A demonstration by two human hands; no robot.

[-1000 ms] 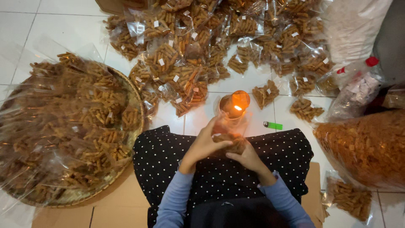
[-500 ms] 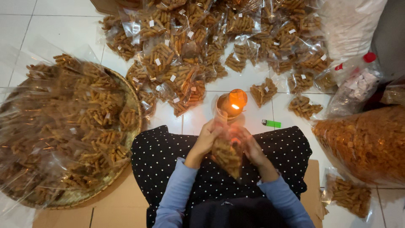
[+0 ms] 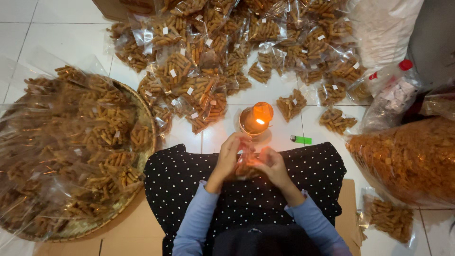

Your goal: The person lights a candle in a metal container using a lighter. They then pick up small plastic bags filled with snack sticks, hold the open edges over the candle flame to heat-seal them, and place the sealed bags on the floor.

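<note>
- Head view: hands, left [image 3: 231, 156] and right [image 3: 270, 163], pinch one small clear snack packet [image 3: 245, 168] over the lap, just before a lit candle [image 3: 256, 121].
- Packets with white square labels [image 3: 199, 80] heap beyond; green lighter [image 3: 301, 140] lies right.

- A woven tray [image 3: 142, 114] heaped with bagged snack sticks sits on the tiled floor [image 3: 57, 38] at my left.
- A pile of sealed snack packets [image 3: 227, 52] lies ahead of me.
- A green lighter [image 3: 301, 140] lies near my lap.
- A big bag of loose snacks [image 3: 407, 156] sits right.
</note>
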